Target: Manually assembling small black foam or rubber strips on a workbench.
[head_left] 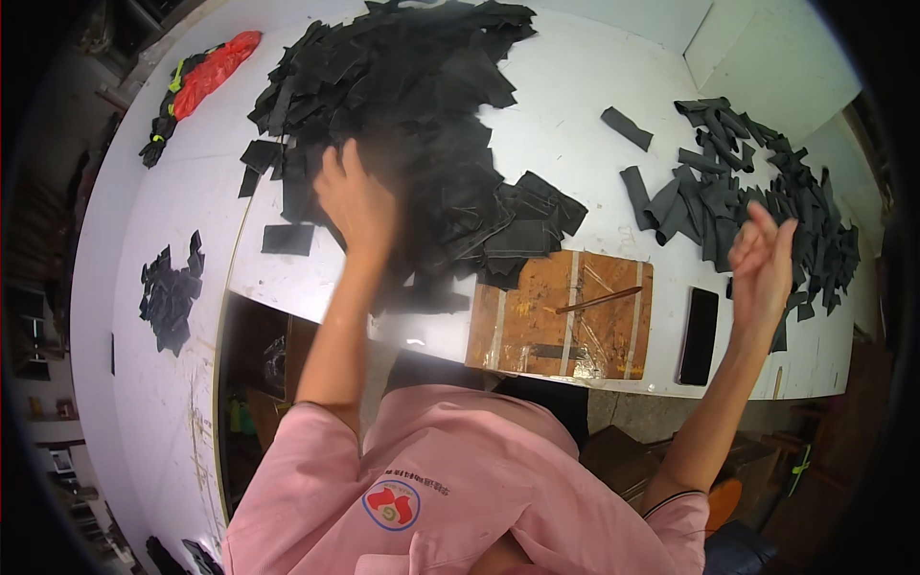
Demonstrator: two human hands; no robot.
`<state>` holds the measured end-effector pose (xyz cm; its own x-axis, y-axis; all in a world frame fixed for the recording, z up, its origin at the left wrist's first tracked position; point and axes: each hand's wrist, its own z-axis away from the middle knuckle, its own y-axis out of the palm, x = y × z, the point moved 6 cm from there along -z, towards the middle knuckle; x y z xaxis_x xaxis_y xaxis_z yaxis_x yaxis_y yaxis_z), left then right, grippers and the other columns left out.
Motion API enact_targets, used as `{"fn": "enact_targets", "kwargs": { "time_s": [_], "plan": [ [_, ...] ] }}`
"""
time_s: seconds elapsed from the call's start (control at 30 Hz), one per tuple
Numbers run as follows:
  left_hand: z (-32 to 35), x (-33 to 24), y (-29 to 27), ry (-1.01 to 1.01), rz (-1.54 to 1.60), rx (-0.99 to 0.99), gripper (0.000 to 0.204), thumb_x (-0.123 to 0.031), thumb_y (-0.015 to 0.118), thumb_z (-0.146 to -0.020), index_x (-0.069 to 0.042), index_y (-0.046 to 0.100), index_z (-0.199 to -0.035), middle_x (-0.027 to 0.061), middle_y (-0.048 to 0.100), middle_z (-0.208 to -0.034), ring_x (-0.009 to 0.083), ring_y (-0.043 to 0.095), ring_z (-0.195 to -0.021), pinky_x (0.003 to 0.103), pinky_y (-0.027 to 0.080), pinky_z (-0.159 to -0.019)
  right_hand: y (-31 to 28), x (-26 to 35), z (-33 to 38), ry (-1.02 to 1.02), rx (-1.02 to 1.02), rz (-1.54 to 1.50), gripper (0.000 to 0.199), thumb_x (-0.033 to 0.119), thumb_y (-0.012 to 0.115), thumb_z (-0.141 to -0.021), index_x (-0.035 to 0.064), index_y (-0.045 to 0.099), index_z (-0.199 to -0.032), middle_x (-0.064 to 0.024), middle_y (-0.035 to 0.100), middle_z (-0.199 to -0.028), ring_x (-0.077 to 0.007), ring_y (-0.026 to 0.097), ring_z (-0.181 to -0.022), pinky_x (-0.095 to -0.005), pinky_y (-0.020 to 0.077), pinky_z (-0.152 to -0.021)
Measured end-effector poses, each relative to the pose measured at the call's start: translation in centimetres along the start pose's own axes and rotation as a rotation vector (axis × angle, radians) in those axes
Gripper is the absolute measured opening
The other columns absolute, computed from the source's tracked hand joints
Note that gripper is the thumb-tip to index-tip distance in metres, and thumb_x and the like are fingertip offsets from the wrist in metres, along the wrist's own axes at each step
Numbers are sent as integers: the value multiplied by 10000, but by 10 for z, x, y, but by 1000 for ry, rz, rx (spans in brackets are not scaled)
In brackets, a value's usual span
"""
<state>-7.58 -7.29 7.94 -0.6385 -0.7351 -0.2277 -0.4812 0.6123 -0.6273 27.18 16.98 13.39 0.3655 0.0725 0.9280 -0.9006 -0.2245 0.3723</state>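
A large heap of black fabric pieces point(402, 77) covers the middle and far part of the white table. My left hand point(356, 199) is over the heap's left side, its fingers stretched out and apart; whether they touch the cloth is hard to tell. At the right lies a second pile of dark grey fabric pieces point(704, 206), many of them folded or rolled into tubes. My right hand point(762, 264) is above the near side of that pile, fingers extended, with nothing visible in it.
A brown taped board point(522, 331) lies at the near edge, a thin brown stick point(599, 300) across it. Beside it is a black phone point(699, 335). Small black scraps point(171, 297) and a red plastic bag point(218, 72) lie on the left.
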Motion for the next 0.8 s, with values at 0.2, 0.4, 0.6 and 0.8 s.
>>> {"fn": "enact_targets", "kwargs": {
  "time_s": [0.2, 0.4, 0.6, 0.8],
  "plan": [
    [-11, 58, 38, 109, -134, 410, 171, -84, 588, -678, -51, 611, -845, 141, 582, -801, 320, 500, -840, 386, 407, -691, 25, -51, 100, 116, 264, 545, 275, 222, 443, -859, 2, 583, -773, -23, 515, -604, -57, 430, -518, -181, 322, -476],
    [49, -30, -8, -800, 1496, 934, 86, -9, 606, -744, -53, 570, -809, -9, 583, -724, 69, 550, -636, 189, 425, -589, 92, -100, 157, 116, 590, 478, 129, 95, 591, -756, -23, 580, -809, -67, 563, -755, -106, 536, -663, -217, 419, -592],
    [112, -73, -48, -677, 1646, 1341, 112, 16, 610, -717, -24, 598, -821, 9, 593, -724, 74, 539, -647, 200, 434, -636, 105, -98, 154, 91, 465, 220, 127, 104, 596, -769, -19, 598, -802, -73, 563, -747, -109, 528, -650, -233, 404, -549],
    [104, -82, -66, -646, 1449, 863, 176, -79, 595, -765, 0, 533, -910, 35, 553, -742, 83, 515, -698, 192, 397, -620, 99, -74, 155, -330, 317, 702, 94, 15, 636, -655, -15, 596, -734, -87, 525, -656, -189, 532, -589, -278, 395, -488]
  ]
}}
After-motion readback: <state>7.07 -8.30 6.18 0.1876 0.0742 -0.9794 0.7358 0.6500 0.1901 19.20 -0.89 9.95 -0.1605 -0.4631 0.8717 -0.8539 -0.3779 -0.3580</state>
